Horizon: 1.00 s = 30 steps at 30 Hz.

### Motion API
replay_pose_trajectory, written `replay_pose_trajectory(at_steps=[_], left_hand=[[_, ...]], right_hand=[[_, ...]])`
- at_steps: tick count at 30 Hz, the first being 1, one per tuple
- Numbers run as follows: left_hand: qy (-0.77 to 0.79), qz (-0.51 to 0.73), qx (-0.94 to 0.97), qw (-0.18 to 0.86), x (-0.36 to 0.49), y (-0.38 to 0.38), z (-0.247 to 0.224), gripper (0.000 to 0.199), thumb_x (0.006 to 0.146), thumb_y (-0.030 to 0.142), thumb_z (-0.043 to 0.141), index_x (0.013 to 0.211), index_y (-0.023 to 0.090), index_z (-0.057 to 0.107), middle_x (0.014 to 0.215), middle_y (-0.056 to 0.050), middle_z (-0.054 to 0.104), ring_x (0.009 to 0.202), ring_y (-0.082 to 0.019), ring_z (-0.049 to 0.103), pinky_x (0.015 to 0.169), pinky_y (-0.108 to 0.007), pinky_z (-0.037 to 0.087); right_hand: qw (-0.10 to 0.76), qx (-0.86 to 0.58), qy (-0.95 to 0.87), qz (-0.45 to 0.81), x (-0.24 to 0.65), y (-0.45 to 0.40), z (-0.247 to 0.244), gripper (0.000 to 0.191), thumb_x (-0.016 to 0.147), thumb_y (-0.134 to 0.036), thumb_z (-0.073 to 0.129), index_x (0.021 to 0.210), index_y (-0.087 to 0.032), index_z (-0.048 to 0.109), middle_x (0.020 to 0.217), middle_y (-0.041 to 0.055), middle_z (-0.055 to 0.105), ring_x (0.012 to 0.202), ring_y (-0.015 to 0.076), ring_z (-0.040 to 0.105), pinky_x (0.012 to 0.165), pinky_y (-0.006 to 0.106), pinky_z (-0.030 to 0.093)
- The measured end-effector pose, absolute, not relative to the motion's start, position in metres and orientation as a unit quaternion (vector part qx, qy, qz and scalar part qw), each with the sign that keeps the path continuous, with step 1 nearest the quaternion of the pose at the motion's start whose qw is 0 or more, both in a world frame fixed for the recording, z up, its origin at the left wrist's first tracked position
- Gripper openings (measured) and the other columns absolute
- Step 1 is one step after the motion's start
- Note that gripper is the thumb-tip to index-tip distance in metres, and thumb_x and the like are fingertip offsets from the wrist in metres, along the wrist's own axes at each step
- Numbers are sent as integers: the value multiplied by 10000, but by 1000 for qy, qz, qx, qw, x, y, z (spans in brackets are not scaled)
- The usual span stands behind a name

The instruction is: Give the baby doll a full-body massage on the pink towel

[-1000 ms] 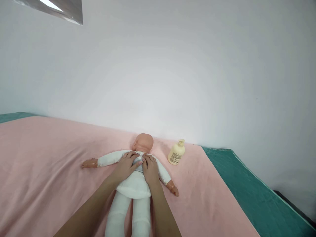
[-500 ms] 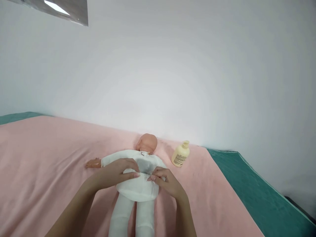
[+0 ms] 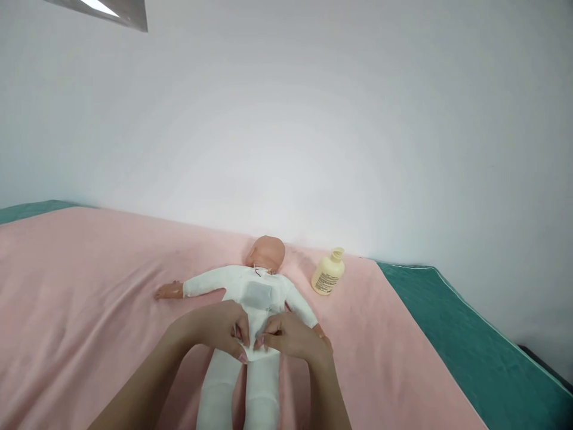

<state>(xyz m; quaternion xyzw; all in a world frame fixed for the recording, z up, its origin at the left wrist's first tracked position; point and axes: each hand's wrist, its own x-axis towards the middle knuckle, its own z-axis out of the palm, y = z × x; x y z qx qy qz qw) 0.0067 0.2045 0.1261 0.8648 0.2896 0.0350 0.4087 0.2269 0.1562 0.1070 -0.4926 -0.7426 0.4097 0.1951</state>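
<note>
A doll point(image 3: 265, 313) with a white cloth body lies stretched out, its brown plastic head at the far end and its arms spread. A grey rectangular patch point(image 3: 256, 295) shows on its torso. My left hand point(image 3: 226, 328) is at the lower torso, thumb and fingers closed on the white cloth. Close beside it, my right hand point(image 3: 289, 337) pinches the cloth with bent fingers. The fingertips are only partly visible. My right hand partly covers the doll's side.
To the right of the doll's head stands a pale yellow pump bottle point(image 3: 328, 273) with a printed label. A pink sheet point(image 3: 111, 286) lies under everything, over a green cover point(image 3: 456, 334) that shows at the right and far left. A white wall point(image 3: 286, 131) rises behind.
Both hands have moved down the doll's torso toward its legs, with the cloth pinched lower. The grey patch and the doll's right-side arm are now more exposed. The view has shifted slightly.
</note>
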Motion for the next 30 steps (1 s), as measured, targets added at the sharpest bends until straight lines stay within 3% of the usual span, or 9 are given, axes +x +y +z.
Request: replay_pose_trajectory(at_steps=[3,8,12,15,22,25,30], left_hand=[[277,35,864,419,10,209,122,257,626,350,741,844,217,766,885,-32,734,771,-211,642,706,-291,493],[319,50,868,376,8,207,132,264,673,384,685,869,224,762,939,-34,726,819,-232,645,691,-285,488],[334,71,873,348,3,209,135,279,701,411,667,929,272,748,1041,-3,708,939,-252,637,746,-304,481],[325,68,876,350,3,211,131,293,675,389,684,948,299,742,1055,14,703,980,-254,628,793,-322,480],[329,74,877,342,13,210,126,279,634,322,708,897,248,764,982,-39,708,921,-262,625,773,-337,475],[338,97,877,327,13,210,129,233,683,347,684,877,241,759,979,-36,707,953,-271,605,815,-360,463],[335,131,875,323,9,214,128,225,710,356,651,884,253,750,1021,-26,704,1008,-280,588,830,-359,463]], right_hand=[[206,-493,-744,401,225,158,103,253,782,-176,584,560,-222,697,636,-30,638,592,118,529,512,214,350],[257,-455,-752,402,231,159,108,194,833,-279,604,714,-247,753,708,-23,639,653,130,558,535,214,381],[314,-450,-746,378,236,161,112,252,849,-384,621,677,-250,748,716,-13,599,666,132,548,557,227,402],[294,-468,-736,391,233,163,109,241,859,-352,612,689,-250,751,743,-8,576,685,130,540,566,227,398],[272,-492,-727,394,227,166,103,287,839,-311,615,582,-211,697,745,-6,565,713,131,544,577,214,386],[290,-488,-727,386,230,167,105,239,860,-295,577,701,-244,748,785,-3,579,722,130,552,591,216,397],[344,-500,-712,353,230,169,104,201,858,-286,575,811,-271,770,847,14,634,856,173,596,746,271,449]])
